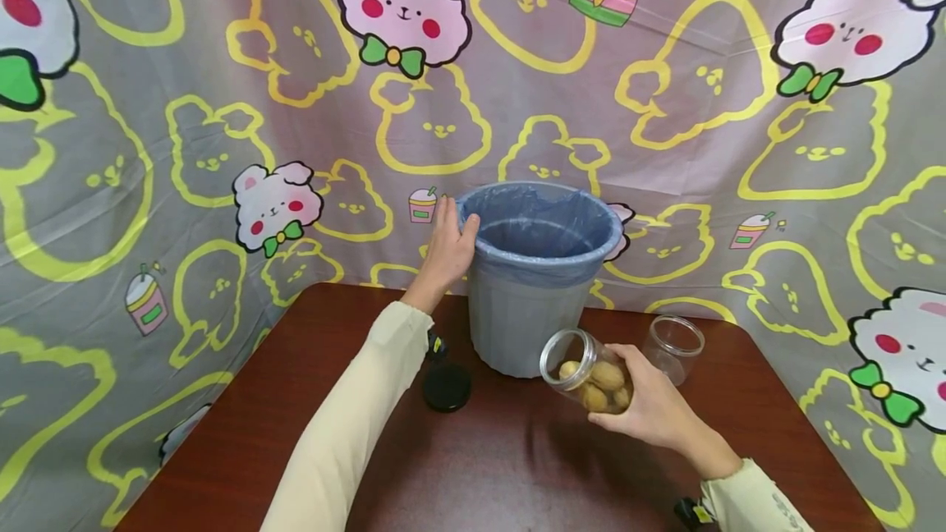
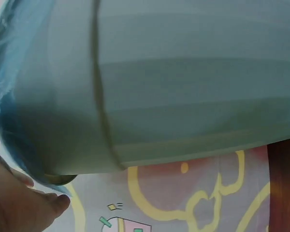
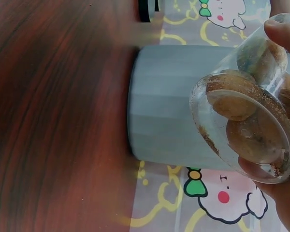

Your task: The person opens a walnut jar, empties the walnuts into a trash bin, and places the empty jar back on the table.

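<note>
A grey trash can [image 1: 528,318] with a blue plastic liner [image 1: 547,224] inside stands upright on the table. My left hand [image 1: 447,249] grips its rim at the left; in the left wrist view, fingertips [image 2: 62,204] bend over the liner's edge. In my right hand [image 1: 654,405] I hold a clear jar [image 1: 569,360], tilted with its uncovered mouth toward the can's front side, below the rim. Several brown, roundish pieces like small potatoes [image 1: 606,376] lie inside it. The right wrist view shows brown crumbs along the jar's base [image 3: 208,137].
A second clear jar [image 1: 676,343] stands behind my right hand. One black round lid [image 1: 447,387] lies left of the can, beside my left sleeve. Behind the dark red wooden table [image 1: 473,466] hangs a patterned cloth [image 1: 443,121].
</note>
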Tool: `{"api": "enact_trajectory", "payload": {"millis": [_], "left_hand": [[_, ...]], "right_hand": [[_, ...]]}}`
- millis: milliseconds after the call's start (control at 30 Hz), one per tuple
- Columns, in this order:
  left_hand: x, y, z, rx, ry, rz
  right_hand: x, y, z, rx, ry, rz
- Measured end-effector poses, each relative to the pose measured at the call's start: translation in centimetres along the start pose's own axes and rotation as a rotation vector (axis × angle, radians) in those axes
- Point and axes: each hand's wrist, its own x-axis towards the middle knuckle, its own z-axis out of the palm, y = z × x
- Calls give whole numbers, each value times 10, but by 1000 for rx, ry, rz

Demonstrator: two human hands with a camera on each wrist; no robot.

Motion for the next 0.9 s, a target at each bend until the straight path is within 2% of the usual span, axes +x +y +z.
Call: {"api": "enact_trajectory", "payload": {"millis": [100,200,500,900], "left_hand": [[3,-1,2,-3,-48,-34],[3,-2,4,-30,-58,-57],[5,-2,9,-47,-21,-55],[6,-3,11,-61,-8,-53]], "right_hand": [[2,-1,-2,-2,8,-15],[5,-2,-5,-4,14,-38],[16,-5,-24,9,40,-81],[41,-1,-57,-7,104,-42]]}}
